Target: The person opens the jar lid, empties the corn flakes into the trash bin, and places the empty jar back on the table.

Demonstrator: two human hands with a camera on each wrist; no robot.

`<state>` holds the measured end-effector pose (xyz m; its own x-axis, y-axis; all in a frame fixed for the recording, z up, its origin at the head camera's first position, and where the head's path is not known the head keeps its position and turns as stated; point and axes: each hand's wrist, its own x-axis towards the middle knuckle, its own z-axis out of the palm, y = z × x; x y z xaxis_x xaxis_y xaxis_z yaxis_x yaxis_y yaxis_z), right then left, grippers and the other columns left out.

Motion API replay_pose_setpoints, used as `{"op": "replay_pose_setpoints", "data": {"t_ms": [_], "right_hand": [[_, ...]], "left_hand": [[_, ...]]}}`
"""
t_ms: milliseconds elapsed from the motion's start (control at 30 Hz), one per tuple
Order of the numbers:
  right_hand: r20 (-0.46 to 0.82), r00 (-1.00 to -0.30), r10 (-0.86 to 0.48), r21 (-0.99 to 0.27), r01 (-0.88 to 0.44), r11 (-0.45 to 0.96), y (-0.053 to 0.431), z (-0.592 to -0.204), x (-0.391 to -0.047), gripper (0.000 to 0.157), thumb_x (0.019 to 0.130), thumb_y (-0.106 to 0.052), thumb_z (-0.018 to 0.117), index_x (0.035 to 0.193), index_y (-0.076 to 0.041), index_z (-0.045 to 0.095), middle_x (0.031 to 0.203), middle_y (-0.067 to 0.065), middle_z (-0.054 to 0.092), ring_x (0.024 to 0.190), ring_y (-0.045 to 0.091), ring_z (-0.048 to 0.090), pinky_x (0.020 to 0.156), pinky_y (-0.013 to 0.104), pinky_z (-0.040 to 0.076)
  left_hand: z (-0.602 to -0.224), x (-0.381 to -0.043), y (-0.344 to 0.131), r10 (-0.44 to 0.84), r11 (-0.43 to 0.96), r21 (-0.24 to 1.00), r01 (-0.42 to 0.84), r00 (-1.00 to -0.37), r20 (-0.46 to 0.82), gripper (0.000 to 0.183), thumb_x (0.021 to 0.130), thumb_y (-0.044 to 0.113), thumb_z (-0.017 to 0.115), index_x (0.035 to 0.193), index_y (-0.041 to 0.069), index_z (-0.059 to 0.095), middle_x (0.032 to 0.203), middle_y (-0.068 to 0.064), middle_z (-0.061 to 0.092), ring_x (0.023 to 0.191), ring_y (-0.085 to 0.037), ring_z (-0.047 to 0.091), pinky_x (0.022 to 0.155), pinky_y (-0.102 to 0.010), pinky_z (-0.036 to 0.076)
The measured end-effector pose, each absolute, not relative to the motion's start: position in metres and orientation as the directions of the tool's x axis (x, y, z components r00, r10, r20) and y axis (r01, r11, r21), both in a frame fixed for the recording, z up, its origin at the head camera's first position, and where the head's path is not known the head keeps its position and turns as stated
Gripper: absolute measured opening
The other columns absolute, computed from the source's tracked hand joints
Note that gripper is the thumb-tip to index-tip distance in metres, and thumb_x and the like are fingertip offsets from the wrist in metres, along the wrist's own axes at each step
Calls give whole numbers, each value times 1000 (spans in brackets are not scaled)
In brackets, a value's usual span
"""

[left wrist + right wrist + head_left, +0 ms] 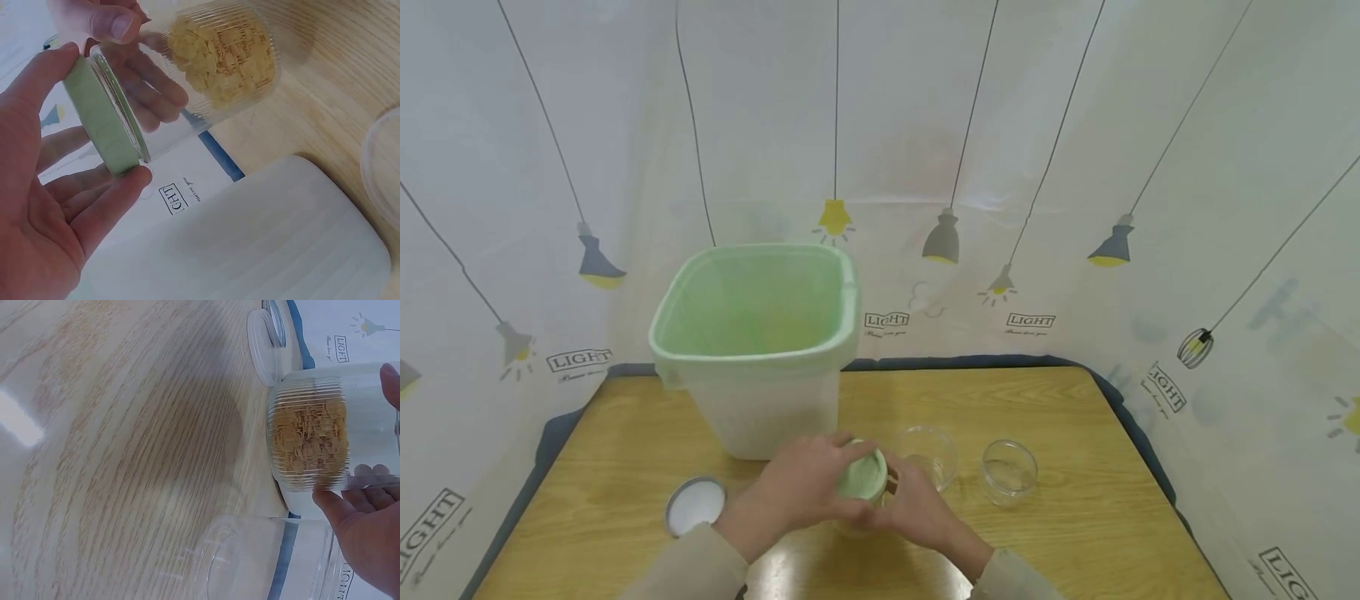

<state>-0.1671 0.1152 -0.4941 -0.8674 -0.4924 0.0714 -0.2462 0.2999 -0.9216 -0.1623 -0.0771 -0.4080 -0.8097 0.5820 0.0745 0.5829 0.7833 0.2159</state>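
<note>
A clear ribbed glass jar [309, 431] stands in front of me, its lower part filled with yellow flakes. On its mouth sits a round pale green lid [863, 475]. My left hand [808, 483] grips this lid by its rim, thumb on one side and fingers on the other, as the left wrist view shows. With my right hand [917, 510] I hold the glass body below the lid, fingers and thumb on opposite sides. Flakes [225, 56] show through the glass, and the jar's upper part holds none.
Behind my hands, to the left, stands a tall white bin [767, 408] with a green rim. A round white disc with a grey edge [696, 506] lies left of my left forearm. Two clear glass containers, one nearer [943, 442] and one farther right [1010, 471], stand beyond my right hand.
</note>
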Motion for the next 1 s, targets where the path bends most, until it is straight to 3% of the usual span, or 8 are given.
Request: {"op": "replay_pose_setpoints", "data": {"t_ms": [167, 300, 433, 567, 667, 733, 867, 1000], "right_hand": [[78, -869, -488, -925, -246, 291, 116, -496, -167, 69, 77, -32, 83, 138, -20, 51, 135, -3, 60, 126, 21, 56, 104, 44, 50], [67, -871, -486, -925, -237, 296, 117, -498, -167, 72, 76, -34, 84, 138, -18, 51, 135, -2, 60, 127, 22, 56, 105, 42, 49], [62, -865, -497, -929, -232, 289, 118, -499, -169, 75, 75, -32, 84, 139, -17, 49, 136, -2, 58, 129, 23, 54, 107, 43, 48], [40, -860, -508, -935, -211, 285, 119, -498, -170, 75, 74, -32, 85, 139, -19, 49, 137, -3, 57, 130, 23, 53, 109, 48, 45], [20, -855, -518, -945, -186, 269, 118, -496, -168, 74, 75, -32, 85, 139, -25, 48, 140, -5, 54, 133, 24, 50, 110, 54, 42], [16, -849, -528, -954, -170, 245, 118, -495, -168, 70, 75, -30, 85, 136, -28, 51, 142, -7, 52, 135, 25, 47, 110, 57, 41], [30, -847, -531, -953, -184, 240, 117, -494, -167, 63, 74, -31, 86, 130, -35, 57, 141, -11, 52, 131, 19, 50, 109, 52, 45], [52, -850, -524, -929, -233, 287, 117, -496, -168, 68, 72, -36, 86, 133, -37, 55, 135, -13, 56, 121, 12, 57, 105, 41, 50]], "left_hand": [[-410, -161, -76, 568, 796, 214, 566, -821, 57, 73, 73, 62, 72, 135, 27, 57, 129, -12, 64, 105, -32, 66, 84, -48, 57], [-410, -161, -76, 567, 794, 216, 568, -821, 71, 77, 70, 68, 71, 134, 27, 58, 125, -8, 66, 99, -28, 67, 80, -44, 58], [-409, -161, -80, 580, 776, 250, 578, -811, 73, 87, 65, 73, 71, 139, 31, 51, 141, -10, 55, 113, -30, 63, 88, -46, 57], [-407, -165, -85, 667, 692, 308, 653, -742, 74, 86, 68, 62, 77, 143, 36, 46, 158, -7, 34, 140, -31, 42, 106, -52, 46], [-408, -168, -86, 737, 621, 348, 702, -674, 46, 79, 75, 47, 79, 145, 38, 43, 162, -5, 24, 149, -31, 25, 114, -54, 37], [-409, -169, -85, 761, 601, 361, 713, -649, 15, 79, 78, 38, 80, 146, 40, 40, 163, -5, 19, 150, -30, 20, 117, -55, 32], [-410, -169, -83, 774, 597, 346, 724, -633, -11, 77, 76, 28, 80, 143, 43, 44, 161, -2, 27, 149, -27, 26, 117, -52, 34], [-406, -170, -82, 784, 584, 311, 750, -620, 21, 66, 76, 34, 80, 136, 41, 54, 150, 1, 45, 139, -23, 43, 110, -46, 45]]}}
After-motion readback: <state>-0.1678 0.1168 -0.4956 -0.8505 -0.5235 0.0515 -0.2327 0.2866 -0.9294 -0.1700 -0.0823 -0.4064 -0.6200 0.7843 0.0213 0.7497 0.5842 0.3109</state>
